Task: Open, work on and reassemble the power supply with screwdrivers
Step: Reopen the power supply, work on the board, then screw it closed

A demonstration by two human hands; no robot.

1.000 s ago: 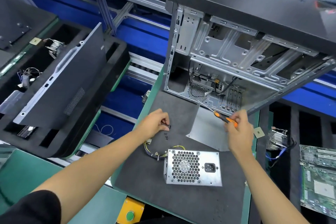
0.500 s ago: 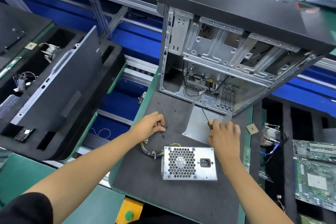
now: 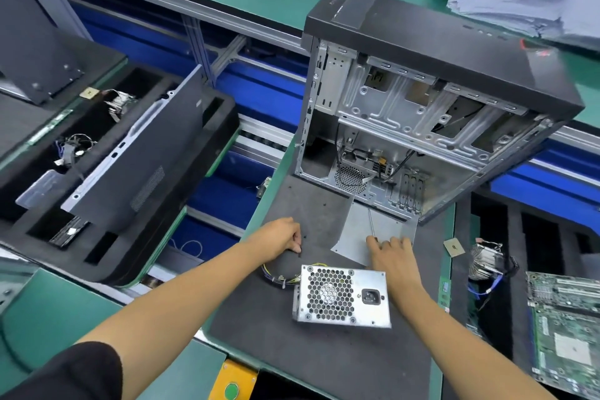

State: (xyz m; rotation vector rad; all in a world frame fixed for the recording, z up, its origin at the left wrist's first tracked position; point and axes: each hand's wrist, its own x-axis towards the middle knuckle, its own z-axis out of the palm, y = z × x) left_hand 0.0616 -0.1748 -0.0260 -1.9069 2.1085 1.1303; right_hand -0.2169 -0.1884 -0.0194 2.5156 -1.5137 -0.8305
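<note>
Left fingertips point(image 3: 296, 246) curled together, pinching at a small dark screw point(image 3: 299, 252) on the dark mat point(image 3: 324, 360); another tiny screw point(image 3: 305, 240) just beside, slightly farther. Left hand point(image 3: 281, 239) low over the mat, forearm running back toward the near left under a black sleeve point(image 3: 74, 373).

Right fingers point(image 3: 394, 242) laid out nearly straight and close together, flat over a screwdriver's handle, which stays hidden beneath them. Only the thin metal shaft of the screwdriver point(image 3: 371, 222) visible, pointing away across a flat grey metal plate point(image 3: 363, 230). Right hand point(image 3: 391, 255) resting half on that plate, half on the mat; whether the thumb wraps the handle, cannot tell.

Near the wrists, between the two forearms: the power supply point(image 3: 342, 295), a silver box standing on the mat, honeycomb fan grille and mains socket facing up toward the camera. Bundle of yellow and black cables point(image 3: 279, 274) coiled at its left side, just near of the left hand.

Farther away, an open computer case point(image 3: 431, 114), black shell, bare metal interior, standing on the far edge of the mat. To the right, a heatsink point(image 3: 487, 261) and a green circuit board point(image 3: 568, 334). To the left, a black foam tray point(image 3: 107, 172) holding a dark side panel point(image 3: 143, 156).
</note>
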